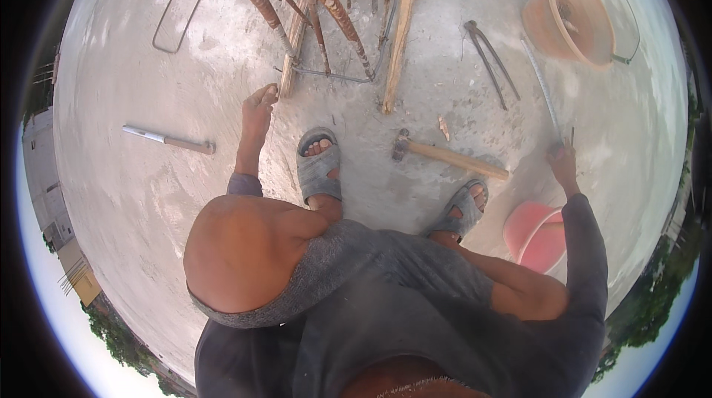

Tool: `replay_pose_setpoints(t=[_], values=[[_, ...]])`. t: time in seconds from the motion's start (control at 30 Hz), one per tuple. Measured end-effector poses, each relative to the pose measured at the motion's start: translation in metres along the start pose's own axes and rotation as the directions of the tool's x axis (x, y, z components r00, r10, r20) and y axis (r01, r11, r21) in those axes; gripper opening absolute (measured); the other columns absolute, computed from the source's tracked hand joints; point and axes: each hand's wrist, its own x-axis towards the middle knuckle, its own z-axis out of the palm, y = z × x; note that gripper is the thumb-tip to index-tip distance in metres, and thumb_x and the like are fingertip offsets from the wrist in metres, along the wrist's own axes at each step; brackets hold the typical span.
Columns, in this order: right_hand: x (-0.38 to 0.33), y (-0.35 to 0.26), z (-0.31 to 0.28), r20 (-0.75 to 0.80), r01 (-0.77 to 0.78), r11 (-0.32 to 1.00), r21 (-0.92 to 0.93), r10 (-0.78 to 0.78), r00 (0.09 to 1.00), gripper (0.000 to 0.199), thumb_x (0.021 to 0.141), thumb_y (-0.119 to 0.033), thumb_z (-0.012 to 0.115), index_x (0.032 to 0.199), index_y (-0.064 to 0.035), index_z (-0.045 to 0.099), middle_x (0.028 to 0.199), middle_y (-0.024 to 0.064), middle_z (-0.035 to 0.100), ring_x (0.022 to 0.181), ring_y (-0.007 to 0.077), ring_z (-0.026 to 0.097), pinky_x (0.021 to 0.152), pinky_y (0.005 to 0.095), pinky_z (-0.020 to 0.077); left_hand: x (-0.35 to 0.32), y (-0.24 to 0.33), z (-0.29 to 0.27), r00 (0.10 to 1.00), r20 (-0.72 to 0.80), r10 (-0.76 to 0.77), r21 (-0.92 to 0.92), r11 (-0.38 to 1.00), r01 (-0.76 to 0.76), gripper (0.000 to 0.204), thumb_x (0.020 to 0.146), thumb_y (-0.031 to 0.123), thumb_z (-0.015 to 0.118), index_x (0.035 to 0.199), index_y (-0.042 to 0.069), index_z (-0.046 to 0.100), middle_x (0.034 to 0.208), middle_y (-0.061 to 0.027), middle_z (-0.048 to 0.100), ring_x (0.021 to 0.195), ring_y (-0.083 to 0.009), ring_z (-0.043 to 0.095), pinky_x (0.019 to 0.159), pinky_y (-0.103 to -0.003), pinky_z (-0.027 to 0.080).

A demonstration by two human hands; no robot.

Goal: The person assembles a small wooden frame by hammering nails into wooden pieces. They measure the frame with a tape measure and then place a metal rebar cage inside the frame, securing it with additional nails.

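My left hand [259, 107] is closed in a pinch beside the near end of a wooden board [290, 64]; whatever lies between its fingers is too small to make out. The board is the left side of a wooden frame around several upright rusty rebars [330, 5], tied low down with a grey stirrup [337, 77]. Out to the right, my right hand [562, 164] is closed at the near end of a long thin grey strip [540, 87], which slants away along the floor. A short dark tip sticks up beside those fingers.
A hammer [452, 158] lies near my right foot, with pincers [491, 64] farther off. An orange bucket [571, 20] lies tipped at the far right, a pink bucket [532, 235] nearer. On the left are a loose wire stirrup [178, 20] and a silver-and-brown bar-shaped tool [169, 139].
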Motion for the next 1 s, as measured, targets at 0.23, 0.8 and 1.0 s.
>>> replay_pose_setpoints(t=[0.23,0.8,1.0], values=[[0.018,0.031,0.039,-0.101,0.006,1.0,0.022,-0.004,0.995,0.086,0.075,-0.023,0.085,0.148,0.0022,0.046,0.129,0.025,0.059,0.119,0.0456,0.058,0.101,0.0493,0.0504,0.002,0.001,0.003,1.0,-0.016,0.016,0.077,0.997,-0.014,0.047,0.103,0.036,0.063,0.128,-0.002,0.07,0.115,-0.0135,0.075,0.109,-0.02,0.067,0.096,-0.034,0.049],[-0.064,-0.058,-0.069,0.411,-0.147,0.963,0.224,0.043,0.911,0.075,0.065,-0.011,0.082,0.138,-0.0095,0.062,0.122,0.0128,0.066,0.119,0.03,0.063,0.099,0.0418,0.053,0.013,0.013,0.004,0.994,-0.006,0.107,-0.01,0.994,-0.107,0.067,0.104,0.054,0.055,0.131,-0.007,0.066,0.124,-0.0255,0.071,0.119,-0.0314,0.067,0.1,-0.04,0.051],[-0.082,-0.192,-0.102,0.423,0.41,0.91,0.054,-0.393,0.817,0.066,0.069,-0.014,0.079,0.133,-0.0171,0.065,0.12,0.0089,0.065,0.119,0.0314,0.061,0.099,0.0441,0.0524,-0.009,0.028,0.008,0.985,0.084,0.149,0.182,0.97,-0.162,0.083,0.088,0.05,0.076,0.145,-0.005,0.053,0.129,-0.0276,0.068,0.126,-0.0359,0.063,0.101,-0.042,0.051]])
